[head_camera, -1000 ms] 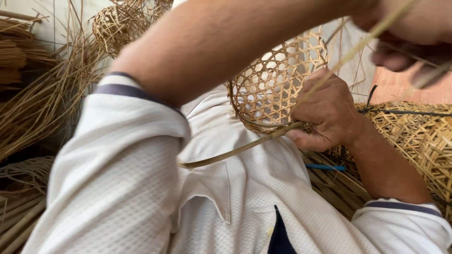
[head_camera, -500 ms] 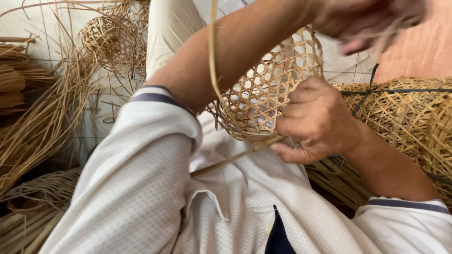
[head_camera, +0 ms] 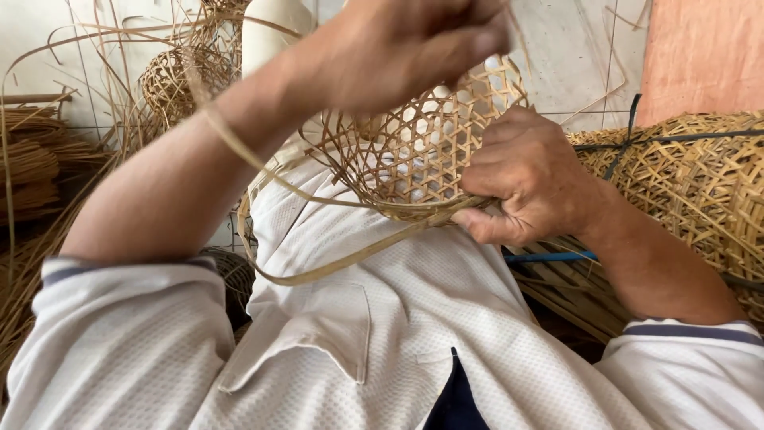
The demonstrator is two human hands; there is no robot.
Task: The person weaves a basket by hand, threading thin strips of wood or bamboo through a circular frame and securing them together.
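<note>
I am partway through binding the rim of the small open-weave tan cane basket [head_camera: 422, 151], held over my lap against my white shirt [head_camera: 398, 318]. My right hand [head_camera: 525, 179] has its fingers closed tight on the rim. My left hand [head_camera: 406, 44], raised and blurred, pinches shut on the long flat tan cane strip [head_camera: 318, 275] that loops below. I judge the next move needs that strip drawn snug round the rim. The basket holds nothing. A bundle of large woven baskets [head_camera: 700, 191] lies to the right.
</note>
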